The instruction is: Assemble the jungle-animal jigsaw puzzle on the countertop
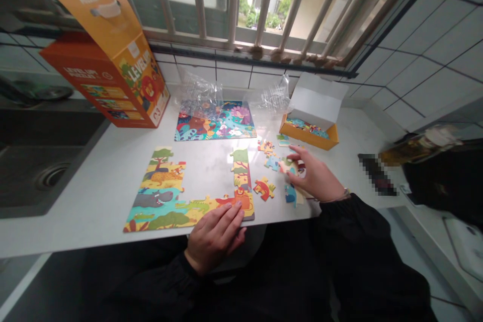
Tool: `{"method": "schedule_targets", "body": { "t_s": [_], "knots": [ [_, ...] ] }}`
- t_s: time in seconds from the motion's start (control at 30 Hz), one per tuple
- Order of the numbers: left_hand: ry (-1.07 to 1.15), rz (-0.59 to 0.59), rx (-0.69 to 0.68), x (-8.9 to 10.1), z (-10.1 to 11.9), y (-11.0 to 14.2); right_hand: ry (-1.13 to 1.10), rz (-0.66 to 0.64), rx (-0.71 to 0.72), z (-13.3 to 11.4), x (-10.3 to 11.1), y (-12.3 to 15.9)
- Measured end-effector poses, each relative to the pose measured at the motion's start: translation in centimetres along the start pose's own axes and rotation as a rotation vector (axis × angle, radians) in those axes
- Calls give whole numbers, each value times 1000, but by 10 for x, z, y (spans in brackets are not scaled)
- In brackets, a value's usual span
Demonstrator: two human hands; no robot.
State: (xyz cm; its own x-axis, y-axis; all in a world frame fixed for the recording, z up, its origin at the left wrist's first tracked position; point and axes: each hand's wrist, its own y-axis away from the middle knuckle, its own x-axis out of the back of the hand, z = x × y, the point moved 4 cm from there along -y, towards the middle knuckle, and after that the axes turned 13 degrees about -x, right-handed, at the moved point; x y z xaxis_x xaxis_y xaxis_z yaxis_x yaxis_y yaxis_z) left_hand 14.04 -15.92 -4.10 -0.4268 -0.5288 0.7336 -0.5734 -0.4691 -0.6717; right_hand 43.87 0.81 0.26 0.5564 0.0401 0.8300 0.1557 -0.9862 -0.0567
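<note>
Fingers of the right hand lie spread over a cluster of loose puzzle pieces to the right of the half-built puzzle — they seem to pinch one piece at the tips, though the view is too blurred to be sure it is off the counter. The left hand holds nothing; it rests flat, fingers together, on the puzzle's lower edge near the orange corner.

Good practice here, I judge: keep that flat hand pressing so the joined rows do not slide, turn the chosen piece until its colours match the open gap beside the upright strip, then lower it straight and press — no forcing of tabs.

A finished puzzle, orange box and small open box sit behind.
</note>
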Motion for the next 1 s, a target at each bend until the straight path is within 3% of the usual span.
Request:
{"method": "schedule_targets", "body": {
  "t_s": [0.2,0.33,0.47,0.6,0.8,0.9,1.0],
  "knots": [
    [-2,7,-10,-1,1,2,-160,-229,442,-91,-56,1],
    [-10,16,-9,0,1,2,-245,-313,517,-122,-79,-11],
    [-10,12,-4,-1,1,2,-300,-363,521,-137,-94,-29],
    [3,3,8,-1,2,3,-300,-139,389,-127,-100,-47],
    [0,-1,0,0,2,3,-584,275,-23,-72,-89,-65],
    [28,-23,20,-1,2,3,-689,330,-172,-57,-87,-70],
    [80,-102,60,4,1,-4,-703,289,-199,-57,-89,-73]
  ]
}}
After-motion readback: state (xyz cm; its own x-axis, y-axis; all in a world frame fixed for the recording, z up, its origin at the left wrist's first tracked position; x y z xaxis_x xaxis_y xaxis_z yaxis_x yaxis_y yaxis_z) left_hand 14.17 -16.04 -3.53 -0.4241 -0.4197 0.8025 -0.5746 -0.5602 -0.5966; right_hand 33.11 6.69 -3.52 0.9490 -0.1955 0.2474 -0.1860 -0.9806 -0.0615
